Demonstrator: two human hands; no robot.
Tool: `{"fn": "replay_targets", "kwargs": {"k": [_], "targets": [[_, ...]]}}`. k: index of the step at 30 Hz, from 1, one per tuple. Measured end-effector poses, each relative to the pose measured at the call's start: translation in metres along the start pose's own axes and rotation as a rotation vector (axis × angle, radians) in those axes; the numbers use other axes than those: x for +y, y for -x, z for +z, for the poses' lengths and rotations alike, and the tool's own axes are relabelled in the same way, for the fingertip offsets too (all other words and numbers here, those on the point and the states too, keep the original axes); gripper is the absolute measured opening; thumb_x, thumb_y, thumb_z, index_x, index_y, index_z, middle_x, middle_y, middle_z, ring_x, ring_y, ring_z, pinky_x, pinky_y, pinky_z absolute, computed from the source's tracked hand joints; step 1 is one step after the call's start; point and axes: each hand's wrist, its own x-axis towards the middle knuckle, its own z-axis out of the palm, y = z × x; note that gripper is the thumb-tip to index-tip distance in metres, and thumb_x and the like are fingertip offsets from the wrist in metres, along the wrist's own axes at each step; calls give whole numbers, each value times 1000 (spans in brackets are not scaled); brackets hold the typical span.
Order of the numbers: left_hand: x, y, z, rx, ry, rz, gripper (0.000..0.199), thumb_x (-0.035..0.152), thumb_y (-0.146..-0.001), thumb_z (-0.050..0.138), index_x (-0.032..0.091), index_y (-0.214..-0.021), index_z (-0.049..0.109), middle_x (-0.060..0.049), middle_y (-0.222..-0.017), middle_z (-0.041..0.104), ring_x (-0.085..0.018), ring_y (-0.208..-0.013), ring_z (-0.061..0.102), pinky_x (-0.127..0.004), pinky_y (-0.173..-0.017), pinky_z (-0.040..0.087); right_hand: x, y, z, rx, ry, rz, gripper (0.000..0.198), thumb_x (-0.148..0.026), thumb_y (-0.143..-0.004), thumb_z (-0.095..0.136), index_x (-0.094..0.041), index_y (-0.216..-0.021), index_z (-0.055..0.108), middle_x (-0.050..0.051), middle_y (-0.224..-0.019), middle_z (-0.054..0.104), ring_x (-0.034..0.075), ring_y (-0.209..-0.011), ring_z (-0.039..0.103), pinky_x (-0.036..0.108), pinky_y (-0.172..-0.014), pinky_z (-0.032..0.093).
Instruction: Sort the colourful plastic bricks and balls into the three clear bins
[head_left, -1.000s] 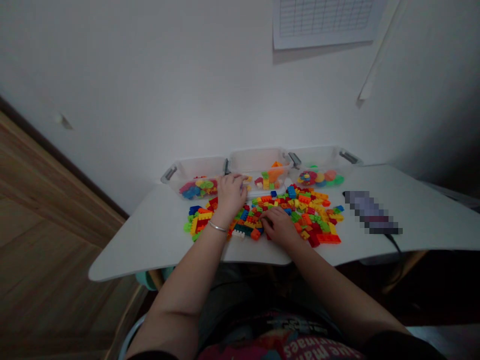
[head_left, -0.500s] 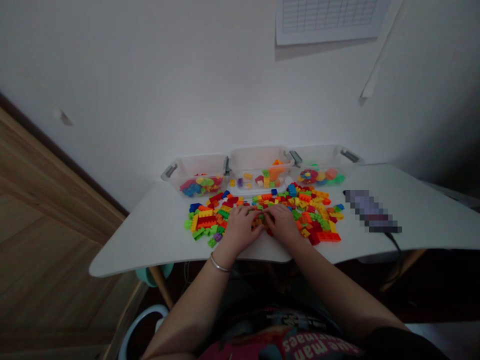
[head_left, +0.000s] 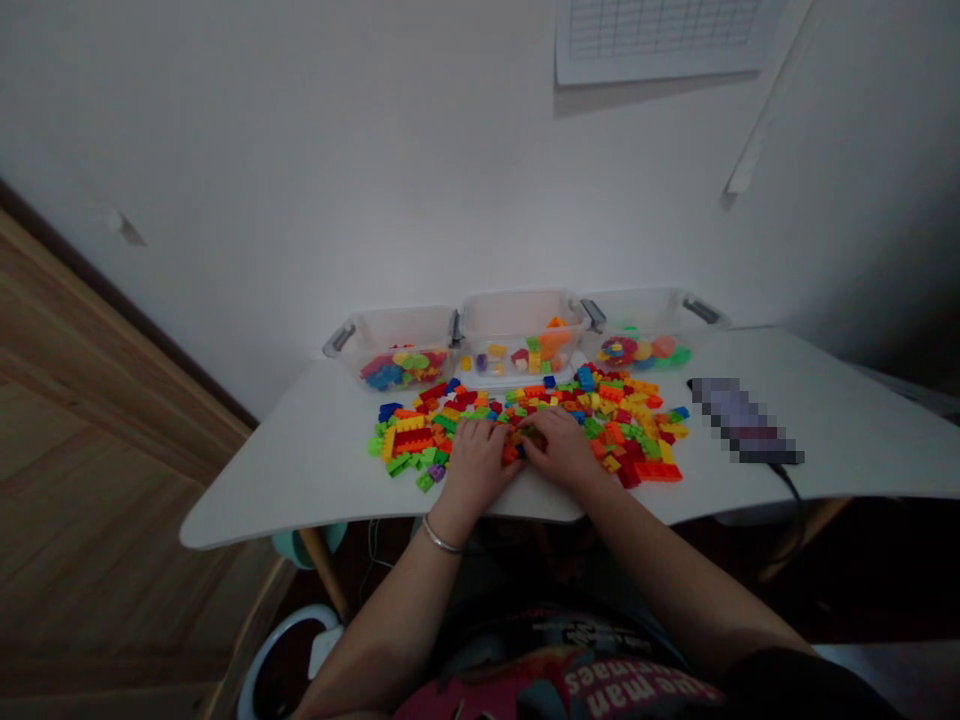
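Many colourful plastic building bricks (head_left: 409,440) lie in a loose pile across the white table. At the near middle of the pile, my left hand (head_left: 478,462) rests palm down, its fingers stretched forward over the bricks and its thumb pointing right. Close beside it, my right hand (head_left: 561,447) reaches in from the right with bent fingers among the bricks. A gap with bricks in it shows between its thumb and forefinger. The fingertips are partly hidden, and no brick is plainly held in either hand.
Three clear bins stand along the wall: a left bin (head_left: 397,325) and a right bin (head_left: 645,312) with colourful pieces, and a middle bin (head_left: 517,310) with some bricks. A blurred-out phone (head_left: 742,420) with a cable lies right on the white table (head_left: 277,470).
My left fingers have flattened and drawn slightly back. My right thumb and forefinger have spread apart, and the gap between my hands shows more bricks.
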Motion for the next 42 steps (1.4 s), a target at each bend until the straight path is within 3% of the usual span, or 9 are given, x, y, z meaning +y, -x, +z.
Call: {"fn": "replay_targets", "kwargs": {"k": [5,11,15,25,33,38,42], "targets": [[2,3,1,9,32,-28,28,31,-83,67,22,-109,67,-9,-107,66,-29,-106,58,-51,-106,40,-3,-1,0,-43,50,-3,16,-27,-83,64,-21,-97,69,8,-99,71,25,-100,59,41,-94,46],[10,9,3,76,43,-84,36,27,-84,62,23,-120,64,-9,-125,65,-32,-125,50,-62,-117,22,-6,-2,-3,-81,97,-24,23,-31,-80,67,-20,-100,70,8,-106,70,26,-104,58,42,-97,45],[12,10,7,79,31,-109,41,25,-82,62,22,-123,63,-9,-128,64,-33,-127,49,-64,-118,18,-7,-1,-3,-105,111,-24,28,-38,-79,68,-20,-100,70,9,-109,69,27,-106,57,44,-99,45],[12,9,9,106,13,-136,34,27,-86,58,23,-119,64,-9,-126,66,-30,-123,55,-63,-118,22,-9,0,-1,-124,138,-21,25,-26,-77,62,-19,-101,66,10,-112,68,26,-111,55,44,-103,43],[12,10,9,114,56,-126,35,23,-86,57,22,-120,64,-10,-127,65,-30,-123,55,-62,-118,22,-10,1,1,-104,178,-34,24,-29,-78,64,-19,-100,66,11,-111,67,28,-110,55,45,-102,44],[12,11,10,121,71,-132,33,26,-88,54,21,-120,64,-10,-127,65,-29,-122,55,-61,-118,22,-11,1,2,-83,189,-39,17,-20,-83,57,-18,-97,66,11,-107,68,26,-107,56,42,-99,46],[11,11,11,110,67,-133,34,25,-88,54,21,-120,63,-9,-128,65,-29,-123,54,-61,-119,20,-11,0,2,-104,197,-57,24,-25,-81,62,-17,-103,66,12,-111,68,27,-108,56,43,-101,45]]}}
